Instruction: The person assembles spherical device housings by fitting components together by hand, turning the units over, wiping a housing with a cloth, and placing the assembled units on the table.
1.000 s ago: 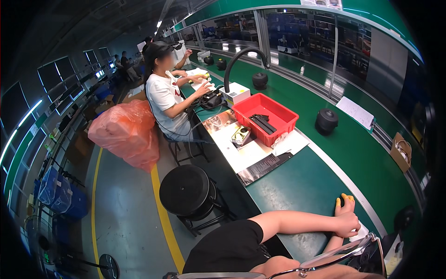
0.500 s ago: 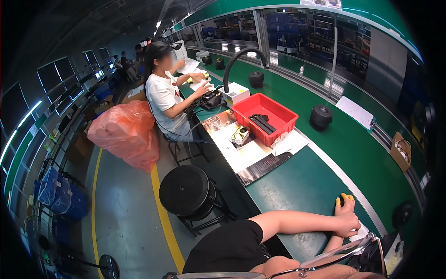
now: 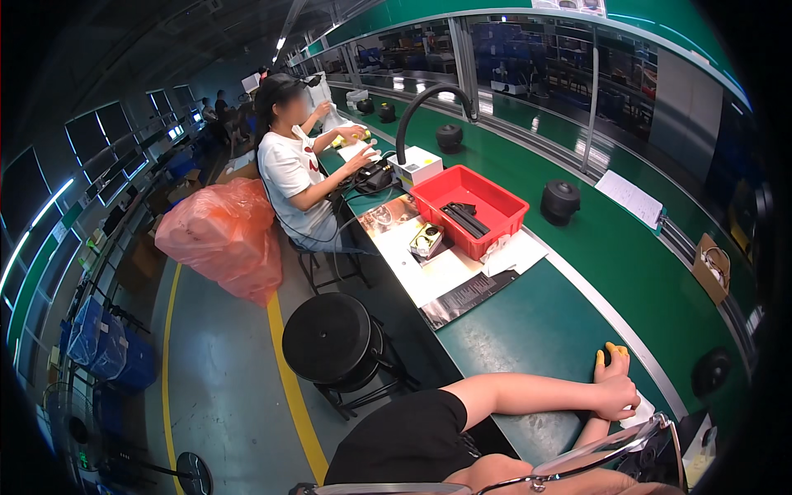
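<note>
My left arm, in a black sleeve, reaches across the green work table, and my left hand (image 3: 617,399) lies with curled fingers at its right edge. A white piece (image 3: 639,410), perhaps paper, shows at those fingertips; whether they grip it is hidden. Beneath this arm crosses my right forearm. Beyond it, my right hand (image 3: 611,363) rests on the table with yellow finger covers on its tips, fingers partly spread and nothing seen in them. Glasses cut across the lower right.
A red bin (image 3: 470,210) with black parts stands on printed sheets (image 3: 470,299). Beside it are a small yellow-and-white device (image 3: 426,240) and a white box (image 3: 419,167). Black round units (image 3: 561,202) sit on the green conveyor (image 3: 615,272). A co-worker (image 3: 297,169) sits beyond a black stool (image 3: 327,338).
The black round units on the conveyor have shifted slightly left and away. The co-worker's hands have moved a little. My own hands look unmoved.
</note>
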